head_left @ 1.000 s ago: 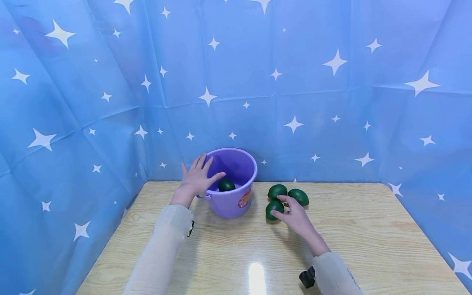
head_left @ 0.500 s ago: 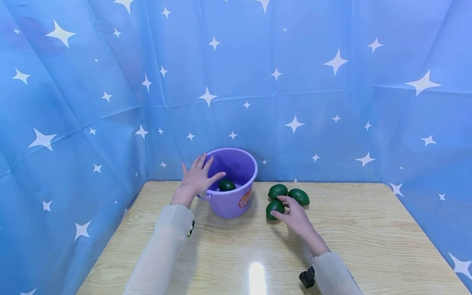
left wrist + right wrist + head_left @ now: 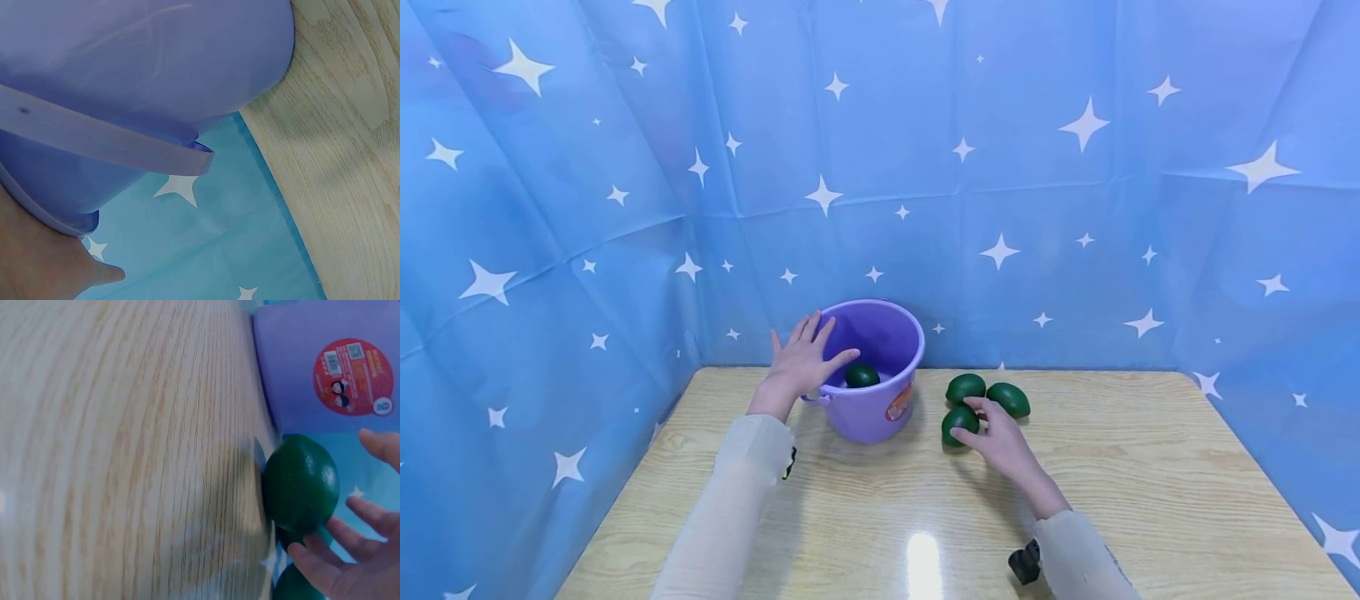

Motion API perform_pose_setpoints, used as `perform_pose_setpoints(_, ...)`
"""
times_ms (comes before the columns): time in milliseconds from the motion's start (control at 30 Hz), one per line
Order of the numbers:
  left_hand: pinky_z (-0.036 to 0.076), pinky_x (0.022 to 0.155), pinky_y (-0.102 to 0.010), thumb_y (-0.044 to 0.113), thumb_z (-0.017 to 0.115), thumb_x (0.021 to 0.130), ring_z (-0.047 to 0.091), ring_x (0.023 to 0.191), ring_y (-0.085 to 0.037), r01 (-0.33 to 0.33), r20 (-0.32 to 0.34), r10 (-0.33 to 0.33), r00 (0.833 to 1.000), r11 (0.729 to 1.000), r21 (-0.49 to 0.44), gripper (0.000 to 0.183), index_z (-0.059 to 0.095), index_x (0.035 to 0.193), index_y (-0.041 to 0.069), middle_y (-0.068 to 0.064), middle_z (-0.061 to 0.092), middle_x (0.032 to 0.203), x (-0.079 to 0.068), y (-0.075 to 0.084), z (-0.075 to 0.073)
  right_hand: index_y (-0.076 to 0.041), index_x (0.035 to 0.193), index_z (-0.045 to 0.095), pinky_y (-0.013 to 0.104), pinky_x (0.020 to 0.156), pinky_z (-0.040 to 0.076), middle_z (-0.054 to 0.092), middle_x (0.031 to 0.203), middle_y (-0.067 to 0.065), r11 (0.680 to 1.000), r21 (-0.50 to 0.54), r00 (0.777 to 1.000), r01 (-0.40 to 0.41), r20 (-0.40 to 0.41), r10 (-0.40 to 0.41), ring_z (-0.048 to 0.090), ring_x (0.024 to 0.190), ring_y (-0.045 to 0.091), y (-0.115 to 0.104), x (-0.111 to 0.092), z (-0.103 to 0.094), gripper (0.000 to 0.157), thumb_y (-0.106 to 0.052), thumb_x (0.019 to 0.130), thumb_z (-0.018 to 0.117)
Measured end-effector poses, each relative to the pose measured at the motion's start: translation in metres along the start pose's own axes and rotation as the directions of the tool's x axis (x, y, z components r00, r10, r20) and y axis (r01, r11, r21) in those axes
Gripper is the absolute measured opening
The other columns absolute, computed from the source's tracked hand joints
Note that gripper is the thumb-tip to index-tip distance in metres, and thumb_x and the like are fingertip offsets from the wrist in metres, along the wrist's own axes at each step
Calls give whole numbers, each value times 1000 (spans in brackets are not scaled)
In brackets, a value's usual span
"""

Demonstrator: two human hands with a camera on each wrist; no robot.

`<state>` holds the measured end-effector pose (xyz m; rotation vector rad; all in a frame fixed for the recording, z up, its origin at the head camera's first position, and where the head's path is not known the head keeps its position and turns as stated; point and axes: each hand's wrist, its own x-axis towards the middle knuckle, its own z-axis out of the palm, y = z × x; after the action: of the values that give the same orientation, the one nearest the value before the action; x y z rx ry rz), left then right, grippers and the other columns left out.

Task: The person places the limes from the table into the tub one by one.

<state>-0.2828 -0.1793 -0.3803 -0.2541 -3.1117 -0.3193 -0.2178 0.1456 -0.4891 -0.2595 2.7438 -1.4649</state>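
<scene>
A purple bucket (image 3: 867, 412) stands at the back of the table with one dark green lime (image 3: 861, 376) inside. My left hand (image 3: 797, 367) rests on its left rim, fingers spread. In the left wrist view, the bucket's handle (image 3: 106, 134) crosses its side. Right of the bucket, three more limes lie close together: a front one (image 3: 959, 426), a back one (image 3: 966, 388) and a right one (image 3: 1008, 401). My right hand (image 3: 1000, 442) is at the front lime, thumb and fingers spread loosely beside it. In the right wrist view, fingertips (image 3: 337, 528) overlap this lime's (image 3: 301, 484) lower edge.
The wooden table (image 3: 1135, 483) meets a blue star-patterned curtain (image 3: 1037, 183) at the back, with more curtain along both sides. A red round sticker (image 3: 353, 376) is on the bucket's side. A small black device (image 3: 1025, 564) sits at the right sleeve.
</scene>
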Motion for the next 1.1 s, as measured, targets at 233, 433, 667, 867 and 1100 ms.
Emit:
perform_pose_setpoints(233,-9,117,-73,80,31,91,4,157,-35,-4,-6,4,1000,1000,4,93,14,162,22,-9,6,170,-1,1,-2,2,145,45,55,102,50,48,146,24,1000,-22,1000,9,-5,-9,50,132,42,0,0,2,62,-24,94,69)
perform_pose_setpoints(433,-6,118,-73,81,30,90,4,157,-34,-3,-3,3,1000,1000,8,94,15,162,22,-9,6,170,-1,2,-2,0,146,45,54,101,49,46,148,25,999,-48,1000,-14,0,14,49,132,41,-3,0,2,63,-26,94,69)
perform_pose_setpoints(667,-6,118,-73,81,30,91,5,157,-34,1,-1,-1,1000,1000,21,93,14,162,22,-8,6,170,0,1,-2,0,146,45,58,102,47,46,147,27,996,-85,1000,-10,-2,10,49,132,43,-1,1,5,64,-27,94,70)
perform_pose_setpoints(867,-7,118,-73,79,31,92,5,157,-34,3,-7,-3,1000,1000,19,92,14,162,22,-8,6,170,0,2,-2,0,144,47,60,107,43,47,146,26,995,-95,1000,-14,-5,14,46,135,44,0,3,9,64,-26,92,72)
perform_pose_setpoints(1100,-4,118,-72,80,30,91,5,157,-34,7,-4,-7,1000,1000,25,93,14,162,23,-8,6,170,0,1,-1,0,143,48,60,107,43,47,146,26,992,-123,1000,-15,-12,14,47,134,44,1,4,11,62,-24,92,72)
